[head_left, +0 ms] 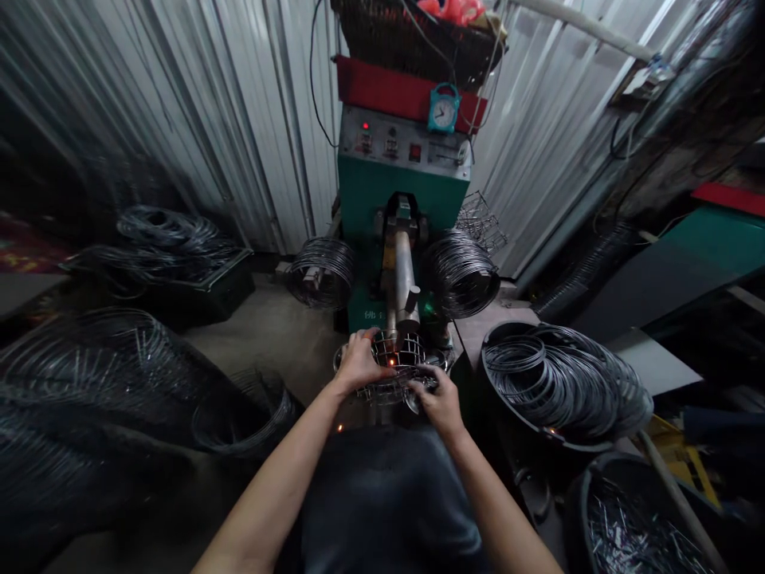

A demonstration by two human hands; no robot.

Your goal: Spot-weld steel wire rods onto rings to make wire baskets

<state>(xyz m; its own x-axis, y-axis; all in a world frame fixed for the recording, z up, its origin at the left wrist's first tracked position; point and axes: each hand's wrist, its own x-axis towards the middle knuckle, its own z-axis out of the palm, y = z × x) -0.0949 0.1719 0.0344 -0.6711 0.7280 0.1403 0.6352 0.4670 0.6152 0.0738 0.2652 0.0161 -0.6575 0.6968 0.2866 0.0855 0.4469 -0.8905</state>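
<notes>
In front of me stands a green spot welding machine (364, 199) with a metal arm (405, 267) reaching toward me. Below the arm's tip is a round wire basket (409, 348), where a small orange glow shows. My left hand (360, 363) is closed on the basket's left side, thumb along its near edge. On the right, my right hand (439, 397) has its fingers curled at the near right rim, closed on wire there. The fingertips are partly hidden by the wires.
Wire ring bundles hang left (323, 273) and right (463, 273) of the machine. A black tub (487, 359) of wire rings stands at right, above a bucket (577, 510) of short metal pieces. Wire coils (167, 231) lie at left. A blue clock (443, 110) sits on the machine.
</notes>
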